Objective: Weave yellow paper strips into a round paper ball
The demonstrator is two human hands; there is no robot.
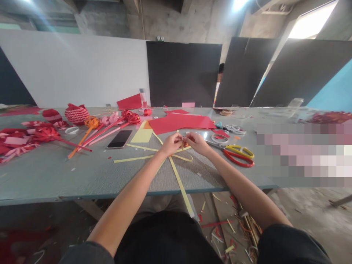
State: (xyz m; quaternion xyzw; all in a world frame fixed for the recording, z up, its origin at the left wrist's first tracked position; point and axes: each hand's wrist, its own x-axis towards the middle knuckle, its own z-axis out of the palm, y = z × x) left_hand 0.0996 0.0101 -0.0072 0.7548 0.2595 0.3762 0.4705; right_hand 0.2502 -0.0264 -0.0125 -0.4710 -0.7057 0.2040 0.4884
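Several yellow paper strips (180,179) spread out in a star shape on the table, and one hangs over its front edge. My left hand (172,144) is closed, thumb and fingers pinching a yellow strip near the middle of the star. Close against it, my right hand (196,142) has its fingertips pressed together at the same spot. A small orange bit shows between the hands; what it is I cannot tell. Just right of my right hand lie scissors (239,156) with one yellow and one red handle.
Red paper sheets (181,123) and a yellow sheet (142,135) lie beyond my hands. A phone (120,139) rests to the left, near paper flowers on sticks (93,137). Rolls of tape (220,138) are at the right. Paper scraps (231,225) litter the floor.
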